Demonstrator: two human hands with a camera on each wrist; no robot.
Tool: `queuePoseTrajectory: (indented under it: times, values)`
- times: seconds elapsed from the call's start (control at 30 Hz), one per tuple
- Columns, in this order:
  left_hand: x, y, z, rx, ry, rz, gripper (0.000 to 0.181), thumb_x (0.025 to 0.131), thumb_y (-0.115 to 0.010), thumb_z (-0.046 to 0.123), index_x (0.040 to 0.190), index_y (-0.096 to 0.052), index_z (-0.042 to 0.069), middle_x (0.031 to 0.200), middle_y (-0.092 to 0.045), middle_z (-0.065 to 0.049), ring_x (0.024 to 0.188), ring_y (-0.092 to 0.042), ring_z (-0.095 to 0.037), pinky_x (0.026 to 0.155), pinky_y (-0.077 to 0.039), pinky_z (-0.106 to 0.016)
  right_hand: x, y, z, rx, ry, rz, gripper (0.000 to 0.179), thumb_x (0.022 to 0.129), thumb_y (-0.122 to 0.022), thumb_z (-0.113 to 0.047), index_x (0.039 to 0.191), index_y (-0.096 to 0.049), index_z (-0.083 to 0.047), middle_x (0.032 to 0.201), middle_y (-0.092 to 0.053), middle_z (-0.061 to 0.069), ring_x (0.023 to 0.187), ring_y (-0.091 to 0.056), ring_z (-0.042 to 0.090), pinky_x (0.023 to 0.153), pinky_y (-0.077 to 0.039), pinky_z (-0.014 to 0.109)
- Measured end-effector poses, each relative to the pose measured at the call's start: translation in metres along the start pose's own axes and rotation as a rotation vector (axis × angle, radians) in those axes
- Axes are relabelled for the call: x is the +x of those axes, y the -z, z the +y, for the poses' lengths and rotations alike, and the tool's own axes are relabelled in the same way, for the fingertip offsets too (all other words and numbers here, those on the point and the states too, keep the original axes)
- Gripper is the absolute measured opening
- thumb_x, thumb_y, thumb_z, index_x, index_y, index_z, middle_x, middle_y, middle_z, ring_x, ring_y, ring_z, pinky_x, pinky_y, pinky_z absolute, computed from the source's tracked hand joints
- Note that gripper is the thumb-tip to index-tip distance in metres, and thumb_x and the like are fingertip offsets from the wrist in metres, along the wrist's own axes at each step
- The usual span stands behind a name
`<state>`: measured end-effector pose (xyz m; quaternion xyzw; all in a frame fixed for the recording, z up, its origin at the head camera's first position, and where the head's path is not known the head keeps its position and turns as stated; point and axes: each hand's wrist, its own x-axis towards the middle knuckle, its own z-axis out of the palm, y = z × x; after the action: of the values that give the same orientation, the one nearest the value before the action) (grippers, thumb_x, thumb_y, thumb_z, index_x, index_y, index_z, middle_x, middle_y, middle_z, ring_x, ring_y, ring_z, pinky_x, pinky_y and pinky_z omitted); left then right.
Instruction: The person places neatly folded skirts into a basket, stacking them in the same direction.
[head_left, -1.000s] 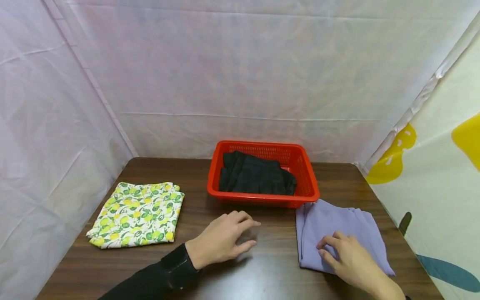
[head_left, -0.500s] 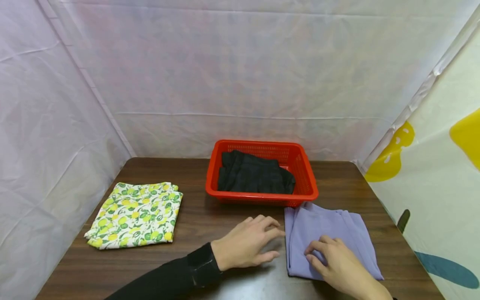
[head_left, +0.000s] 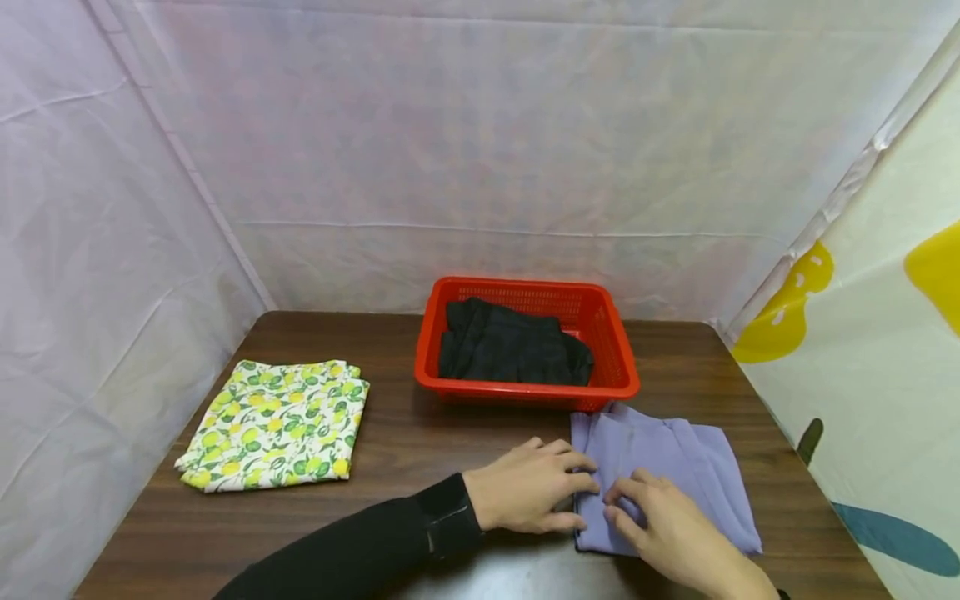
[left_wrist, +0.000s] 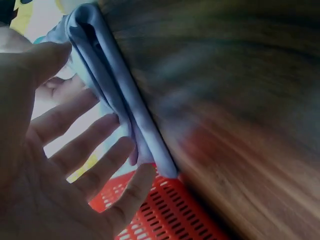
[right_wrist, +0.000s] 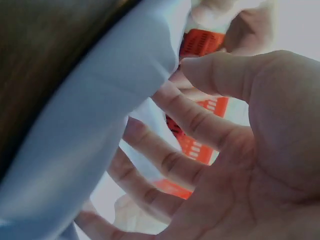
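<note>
A folded lavender cloth [head_left: 675, 450] lies on the table at the right, its far corner against the front of a red basket [head_left: 528, 390]. My left hand [head_left: 528, 487] reaches over the cloth's left edge, fingers spread and nearly straight, fingertips touching it. In the left wrist view, the cloth's folded layers [left_wrist: 115, 85] stand along those fingertips. My right hand [head_left: 667, 525] rests on the cloth's near part with loosely bent fingers. In the right wrist view, its fingertips [right_wrist: 137, 127] touch the cloth, and nothing shows pinched between thumb and index finger.
Inside the basket lies a folded black cloth [head_left: 513, 346]. A folded lemon-print cloth [head_left: 273, 425] lies at the table's left. The brown wooden table [head_left: 405, 417] ends at a white sheet wall [head_left: 480, 150] behind, with more sheeting on both sides.
My left hand has moved right, from bare table to the lavender cloth's left edge. The lavender cloth has slid a little left under my right hand. Basket and lemon-print cloth stay put.
</note>
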<state>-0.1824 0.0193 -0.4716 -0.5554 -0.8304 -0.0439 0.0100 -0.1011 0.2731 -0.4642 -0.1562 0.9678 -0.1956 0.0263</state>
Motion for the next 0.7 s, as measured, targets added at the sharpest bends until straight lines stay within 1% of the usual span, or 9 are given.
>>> queuePoseTrajectory:
  times: [0.13,0.23,0.3,0.37,0.4,0.43,0.5,0.63,0.7]
  values:
    - [0.005,-0.002,0.0,-0.007,0.002,-0.052,0.051,0.117,-0.065,0.06,0.161,-0.071,0.036,0.17,-0.065,0.008,0.154,-0.064,-0.016,0.12,-0.06,-0.044,0.007,0.01,0.01,0.022,-0.113,0.061,0.024,0.104,-0.09,-0.029,0.124,-0.081,-0.018,0.115,-0.077,0.004,0.096,-0.07,0.013,0.077,-0.059,0.038]
    - [0.006,-0.002,0.0,-0.03,0.01,-0.071,0.05,0.117,-0.066,0.06,0.161,-0.07,0.036,0.17,-0.065,0.007,0.153,-0.064,-0.017,0.12,-0.061,-0.046,0.011,0.018,0.027,-0.015,-0.19,0.15,0.046,0.102,-0.092,-0.027,0.139,-0.076,-0.005,0.13,-0.072,0.029,0.104,-0.076,0.04,0.082,-0.063,0.056]
    - [0.007,-0.002,0.0,-0.039,0.013,-0.075,0.05,0.117,-0.066,0.06,0.16,-0.071,0.036,0.169,-0.065,0.007,0.152,-0.064,-0.017,0.12,-0.061,-0.046,0.013,0.024,0.041,-0.031,-0.274,0.163,0.061,0.102,-0.092,-0.029,0.148,-0.067,0.002,0.144,-0.06,0.044,0.121,-0.067,0.064,0.09,-0.06,0.074]
    - [0.007,-0.001,-0.001,-0.052,0.018,-0.075,0.049,0.117,-0.066,0.06,0.16,-0.071,0.036,0.168,-0.066,0.007,0.151,-0.065,-0.017,0.12,-0.061,-0.046,0.015,0.031,0.056,-0.026,-0.369,0.122,0.078,0.103,-0.09,-0.033,0.159,-0.054,0.007,0.158,-0.041,0.055,0.141,-0.045,0.081,0.1,-0.047,0.093]
    - [0.007,-0.001,-0.002,-0.056,0.019,-0.076,0.049,0.117,-0.066,0.06,0.16,-0.072,0.036,0.168,-0.066,0.007,0.151,-0.065,-0.017,0.12,-0.061,-0.046,0.016,0.033,0.063,-0.023,-0.419,0.084,0.085,0.104,-0.088,-0.036,0.163,-0.047,0.008,0.161,-0.033,0.058,0.144,-0.036,0.086,0.1,-0.042,0.099]
    - [0.007,-0.001,-0.002,-0.062,0.021,-0.077,0.049,0.117,-0.066,0.06,0.159,-0.072,0.036,0.168,-0.066,0.007,0.151,-0.065,-0.017,0.12,-0.061,-0.046,0.017,0.035,0.07,-0.025,-0.452,0.052,0.091,0.104,-0.087,-0.039,0.165,-0.042,0.01,0.162,-0.029,0.06,0.144,-0.032,0.089,0.1,-0.04,0.101]
    - [0.007,-0.001,-0.003,-0.081,0.026,-0.083,0.048,0.117,-0.065,0.06,0.159,-0.072,0.036,0.167,-0.067,0.008,0.15,-0.065,-0.017,0.12,-0.061,-0.047,0.018,0.036,0.08,-0.02,-0.482,-0.007,0.1,0.104,-0.086,-0.042,0.167,-0.034,0.015,0.161,-0.027,0.063,0.141,-0.032,0.092,0.103,-0.038,0.102]
    - [0.006,-0.002,-0.004,-0.124,0.033,-0.095,0.046,0.117,-0.065,0.059,0.158,-0.073,0.036,0.165,-0.067,0.008,0.15,-0.065,-0.017,0.122,-0.061,-0.049,0.019,0.033,0.089,-0.063,-0.437,-0.031,0.104,0.102,-0.088,-0.043,0.162,-0.035,0.023,0.147,-0.046,0.063,0.126,-0.051,0.088,0.102,-0.049,0.091]
    - [0.004,-0.001,-0.005,-0.141,0.035,-0.09,0.045,0.117,-0.066,0.058,0.156,-0.075,0.036,0.164,-0.068,0.008,0.148,-0.065,-0.016,0.121,-0.061,-0.048,0.02,0.031,0.088,-0.072,-0.418,-0.032,0.102,0.102,-0.088,-0.042,0.161,-0.037,0.024,0.142,-0.05,0.062,0.126,-0.053,0.086,0.103,-0.049,0.089]
